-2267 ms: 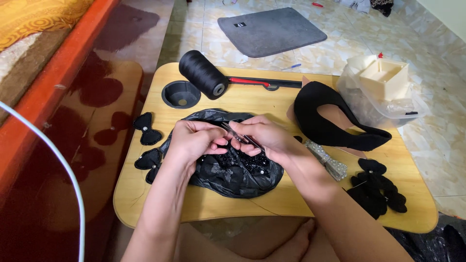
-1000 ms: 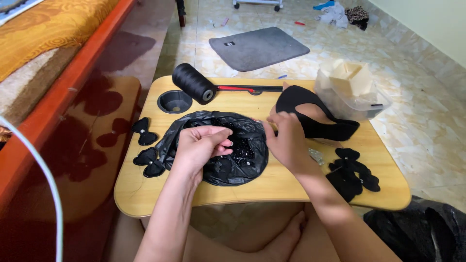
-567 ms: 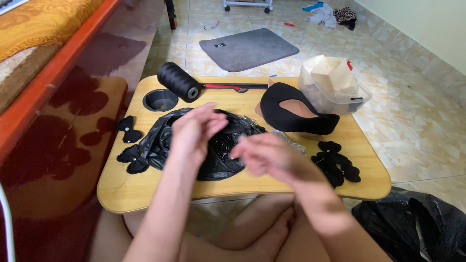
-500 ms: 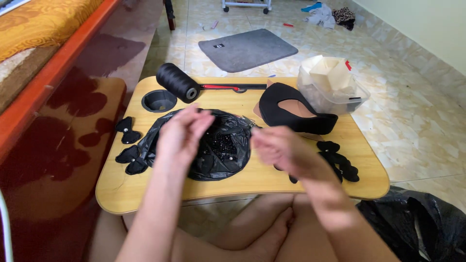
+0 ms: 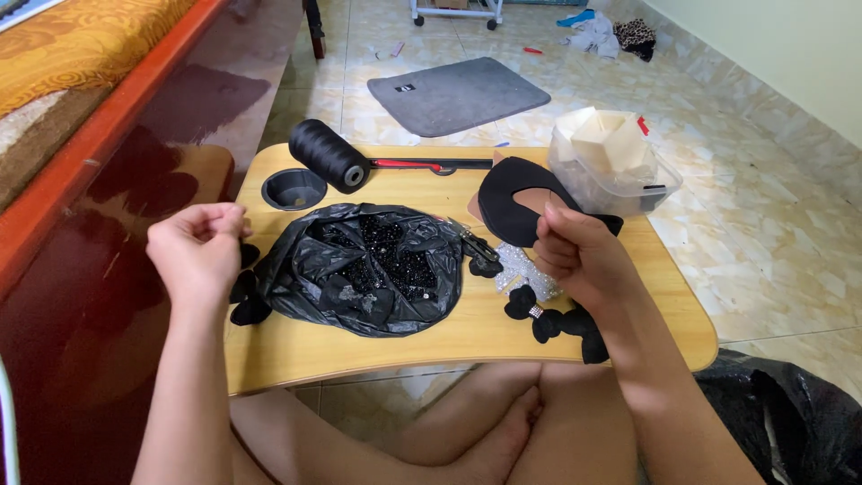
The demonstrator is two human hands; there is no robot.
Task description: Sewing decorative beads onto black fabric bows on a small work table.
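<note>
My left hand [image 5: 197, 251] is raised over the left end of the small wooden lap table [image 5: 449, 337], fingers curled shut, and I see nothing in it. My right hand [image 5: 579, 256] hovers over the right side with its fingers pinched together; anything between them is too small to see. Between the hands lies an opened black plastic bag [image 5: 368, 269] holding small black beads. Several black fabric bows [image 5: 548, 314] lie just below my right hand. More bows [image 5: 247, 296] lie under my left hand.
A black thread spool [image 5: 328, 154] lies by a round cup recess [image 5: 294, 189] at the back left. A black shoe upper [image 5: 516, 202], a clear plastic box [image 5: 615, 166] and a red-handled tool [image 5: 431, 164] sit further back. A grey mat [image 5: 458, 94] and a black bag [image 5: 790, 422] are on the floor.
Both hands were together over the black bag; they have drawn apart, the left swinging out past the table's left edge, the right out over the bows.
</note>
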